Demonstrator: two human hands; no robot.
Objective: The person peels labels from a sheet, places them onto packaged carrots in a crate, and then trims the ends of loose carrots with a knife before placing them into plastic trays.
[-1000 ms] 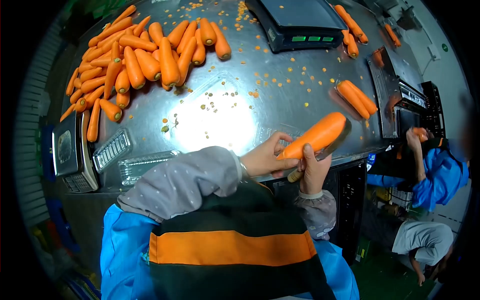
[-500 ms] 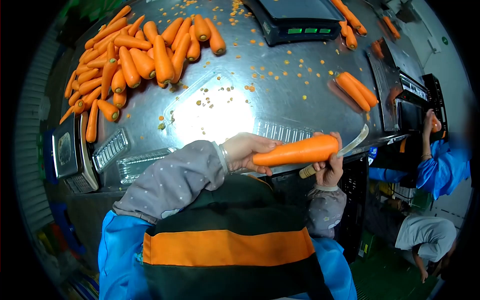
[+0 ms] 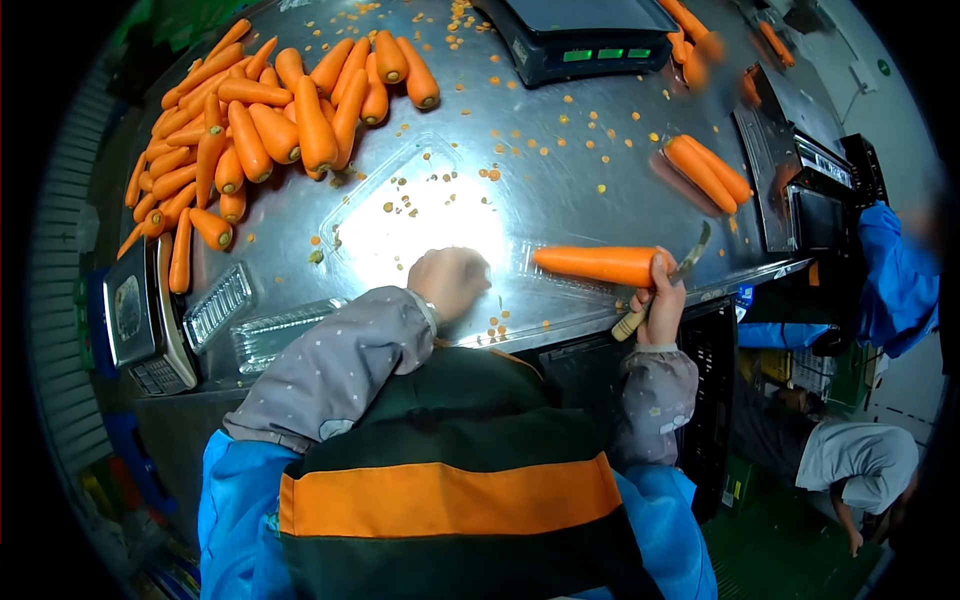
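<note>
My right hand [image 3: 660, 303] is closed around the wooden handle of a curved knife [image 3: 690, 255], whose blade points up and right. Its thumb and fingers are also at the thick end of a large carrot [image 3: 595, 264]. That carrot lies level, its narrow end to the left, over a clear plastic tray [image 3: 530, 262]. My left hand [image 3: 446, 284] is apart from the carrot, to its left above the bright metal table [image 3: 560, 190]. Its fingers are curled in and slightly blurred; what they hold, if anything, is hidden. Small orange slices [image 3: 497, 328] lie near the table's front edge.
A carrot pile [image 3: 270, 130] covers the back left. Two carrots [image 3: 708, 172] lie in a tray at right. A digital scale [image 3: 590, 40] stands at the back, another scale [image 3: 135, 310] at left beside clear trays [image 3: 218, 305]. Other people [image 3: 858, 460] are at the right.
My left hand has let go of the carrot and moved left, its fingers now curled. The carrot and knife have moved slightly up the view, over the tray. Slices now show near the front edge.
</note>
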